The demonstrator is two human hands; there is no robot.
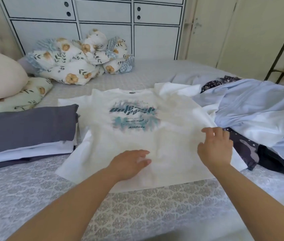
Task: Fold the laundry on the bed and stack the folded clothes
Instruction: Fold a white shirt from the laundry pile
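Head view: tee (134, 122) flat on bed (33, 197); left hand (130, 164) and right hand (215, 148) on it, fingers relaxed, pinching nothing.

Head view, down over bed (137, 214)

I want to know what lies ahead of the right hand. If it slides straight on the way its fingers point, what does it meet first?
The right hand points up and slightly left across the white T-shirt. It would probably cross the shirt's right shoulder, then meet the white garment beyond it; depth is unclear.
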